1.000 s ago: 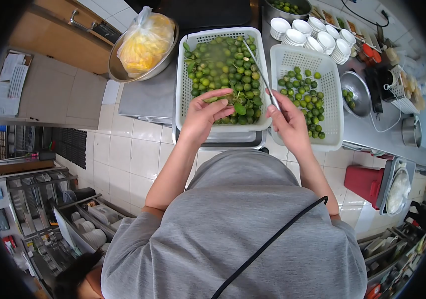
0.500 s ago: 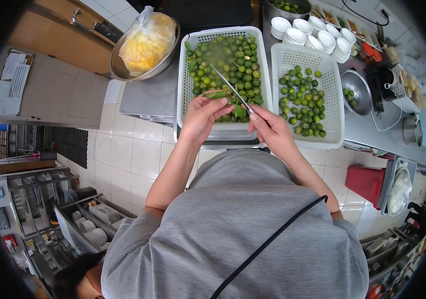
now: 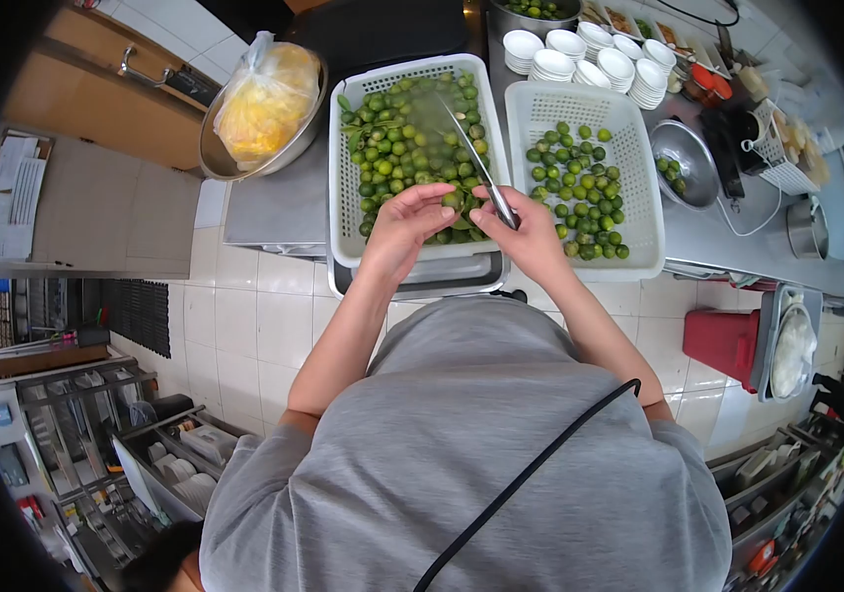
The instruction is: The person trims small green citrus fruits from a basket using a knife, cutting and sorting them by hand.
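Note:
My left hand point(image 3: 408, 225) is over the near part of a white basket point(image 3: 344, 229) full of green limes point(image 3: 392, 163). Between its thumb and fingertips is a single lime point(image 3: 453, 199), with green leaves point(image 3: 465, 209) just beside it. My right hand point(image 3: 525, 235) grips a knife point(image 3: 474, 156) by its dark handle, the blade pointing up and away over the limes. The right thumb and fingertips come close to the held lime. A leafy twig point(image 3: 373, 125) lies on the limes at the basket's left side.
To the right stands a second white basket point(image 3: 639, 222) with fewer limes. Metal bowls point(image 3: 684, 148), stacked white dishes point(image 3: 552, 65) and a pot point(image 3: 810, 232) share the counter. At left, a bagged yellow item point(image 3: 266, 104) sits in a bowl. A red bin point(image 3: 721, 345) stands below right.
The leafy sprig that was in my left hand is no longer between its fingers; a lime shows there now. The knife has turned steeper. The whole view has shifted slightly.

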The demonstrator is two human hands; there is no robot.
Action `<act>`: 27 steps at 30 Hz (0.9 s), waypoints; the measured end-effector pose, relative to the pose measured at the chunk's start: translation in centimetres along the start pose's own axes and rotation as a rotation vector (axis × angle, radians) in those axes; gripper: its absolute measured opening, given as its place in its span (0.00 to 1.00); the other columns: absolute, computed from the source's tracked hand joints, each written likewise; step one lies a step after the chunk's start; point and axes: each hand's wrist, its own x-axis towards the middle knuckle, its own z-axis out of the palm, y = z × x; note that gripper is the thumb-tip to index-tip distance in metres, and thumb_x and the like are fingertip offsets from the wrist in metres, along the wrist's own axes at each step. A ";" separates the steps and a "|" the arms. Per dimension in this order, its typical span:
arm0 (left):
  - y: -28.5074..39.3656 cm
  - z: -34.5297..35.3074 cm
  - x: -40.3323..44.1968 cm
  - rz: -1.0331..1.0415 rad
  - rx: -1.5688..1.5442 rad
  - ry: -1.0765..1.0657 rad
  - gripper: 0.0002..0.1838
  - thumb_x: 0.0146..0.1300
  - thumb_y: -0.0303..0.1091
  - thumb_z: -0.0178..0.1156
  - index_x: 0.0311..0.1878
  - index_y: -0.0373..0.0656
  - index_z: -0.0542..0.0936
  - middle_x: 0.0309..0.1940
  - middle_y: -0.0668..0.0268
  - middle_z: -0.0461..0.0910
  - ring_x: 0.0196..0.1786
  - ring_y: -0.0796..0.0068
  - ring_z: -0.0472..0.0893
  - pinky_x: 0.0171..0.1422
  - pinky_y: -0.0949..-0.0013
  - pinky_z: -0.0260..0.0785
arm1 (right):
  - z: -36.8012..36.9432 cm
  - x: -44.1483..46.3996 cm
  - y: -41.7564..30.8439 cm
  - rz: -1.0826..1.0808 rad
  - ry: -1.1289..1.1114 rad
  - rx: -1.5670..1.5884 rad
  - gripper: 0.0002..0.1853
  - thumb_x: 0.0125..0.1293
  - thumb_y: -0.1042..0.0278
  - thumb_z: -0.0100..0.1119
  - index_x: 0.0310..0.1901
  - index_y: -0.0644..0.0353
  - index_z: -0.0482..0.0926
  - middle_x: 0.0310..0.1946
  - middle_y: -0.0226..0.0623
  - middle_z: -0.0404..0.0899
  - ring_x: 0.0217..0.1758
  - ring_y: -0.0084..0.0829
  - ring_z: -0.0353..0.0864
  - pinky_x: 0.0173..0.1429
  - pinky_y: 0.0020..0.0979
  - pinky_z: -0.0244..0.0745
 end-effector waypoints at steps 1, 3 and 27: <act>-0.3 0.0 0.1 0.022 0.104 0.000 0.14 0.52 0.20 0.58 0.44 0.37 0.75 0.37 0.66 0.77 0.42 0.77 0.76 0.51 0.73 0.70 | -0.1 0.0 0.0 0.000 0.008 -0.001 0.16 0.53 0.65 0.61 0.43 0.61 0.76 0.22 0.31 0.74 0.23 0.17 0.67 0.30 0.21 0.64; -0.7 0.4 0.2 0.039 0.204 -0.005 0.16 0.51 0.19 0.58 0.45 0.37 0.75 0.38 0.66 0.77 0.43 0.77 0.75 0.51 0.74 0.69 | 0.0 -0.2 -0.3 -0.035 0.029 0.101 0.16 0.52 0.65 0.61 0.43 0.61 0.76 0.24 0.33 0.75 0.25 0.18 0.69 0.32 0.21 0.66; 0.2 1.7 0.7 0.203 0.081 0.137 0.14 0.54 0.21 0.57 0.45 0.35 0.75 0.37 0.65 0.76 0.41 0.77 0.75 0.48 0.73 0.71 | -2.1 -2.9 -1.2 0.037 0.047 0.139 0.21 0.65 0.65 0.44 0.60 0.56 0.63 0.23 0.28 0.71 0.20 0.15 0.62 0.26 0.19 0.62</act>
